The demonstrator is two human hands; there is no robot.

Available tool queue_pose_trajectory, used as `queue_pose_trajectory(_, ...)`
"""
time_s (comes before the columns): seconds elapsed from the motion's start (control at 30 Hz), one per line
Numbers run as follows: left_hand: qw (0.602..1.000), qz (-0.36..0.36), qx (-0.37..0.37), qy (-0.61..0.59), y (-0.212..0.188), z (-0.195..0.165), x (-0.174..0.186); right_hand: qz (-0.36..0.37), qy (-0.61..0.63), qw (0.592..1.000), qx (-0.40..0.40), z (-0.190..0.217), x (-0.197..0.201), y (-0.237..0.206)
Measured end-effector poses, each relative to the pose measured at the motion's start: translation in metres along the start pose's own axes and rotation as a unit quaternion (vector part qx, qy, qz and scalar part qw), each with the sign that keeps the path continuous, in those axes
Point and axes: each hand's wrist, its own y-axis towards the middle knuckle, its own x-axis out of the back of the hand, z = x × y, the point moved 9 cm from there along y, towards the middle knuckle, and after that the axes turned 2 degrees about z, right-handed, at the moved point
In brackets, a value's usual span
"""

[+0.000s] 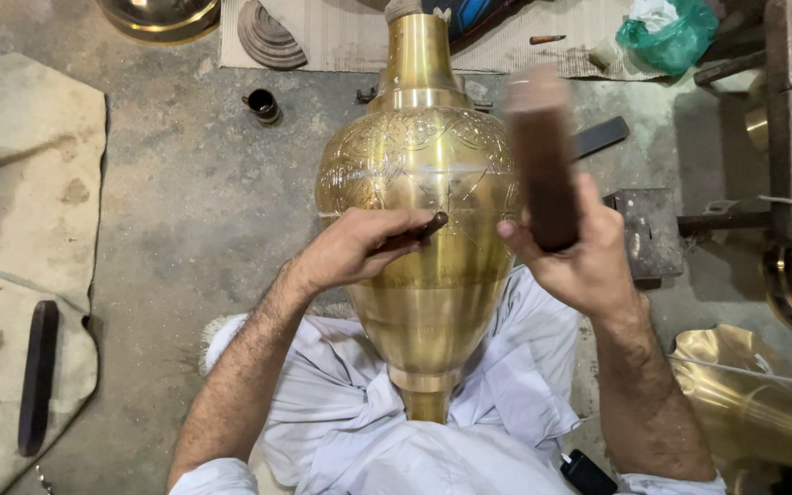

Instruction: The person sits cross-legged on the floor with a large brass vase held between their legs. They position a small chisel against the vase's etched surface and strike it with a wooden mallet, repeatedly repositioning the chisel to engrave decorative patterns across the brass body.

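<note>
I see the brass vase (pixel 419 229) lying across my lap, dead centre. Left hand (pixel 359 246) at 9 o'clock, curled tight around a thin chisel (pixel 414 232), tip touching brass. Right hand (pixel 579 257) at 3 o'clock, clenched on a dark wooden mallet (pixel 543 156), raised, blurred.

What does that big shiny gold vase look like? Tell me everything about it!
The brass vase is big, golden and shiny, like polished metal. It has a narrow neck, a raised ring below it, a wide round belly and a small foot. Fine engraved patterns cover its shoulder; the lower belly is smooth. It lies across the person's lap, neck pointing away. The left hand rests on it, pressing a thin dark tool against it. The right hand holds a dark wooden block beside it.
</note>
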Motion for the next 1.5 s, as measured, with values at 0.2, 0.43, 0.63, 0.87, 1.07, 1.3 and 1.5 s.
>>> queue_pose_trajectory(0.2,1.000,0.008,0.004,0.024,0.000,0.006,-0.002,0.035,-0.033,0.997,0.059,0.006,-0.009,0.005)
queue_pose_trajectory(0.43,1.000,-0.006,0.013,0.002,-0.005,0.005,-0.002,0.057,-0.180,0.980,0.070,0.015,-0.016,0.012)
queue_pose_trajectory(0.63,0.998,-0.031,-0.029,0.046,-0.012,-0.002,-0.002,0.101,-0.217,0.958,0.158,0.031,-0.024,0.016)
queue_pose_trajectory(0.87,0.988,-0.097,0.063,-0.102,-0.032,0.023,-0.006,0.135,-0.257,0.953,0.086,0.031,-0.032,0.034)
queue_pose_trajectory(1.07,0.986,-0.145,0.080,-0.036,-0.044,0.029,-0.010,0.149,-0.207,0.962,0.094,0.054,-0.038,0.046)
queue_pose_trajectory(1.3,0.965,-0.196,0.106,-0.134,-0.057,0.043,-0.021,0.106,-0.228,0.952,0.172,0.094,-0.048,0.056)
queue_pose_trajectory(1.5,0.948,-0.268,0.109,-0.136,-0.069,0.044,-0.028,0.173,-0.325,0.909,0.195,0.109,-0.066,0.060)
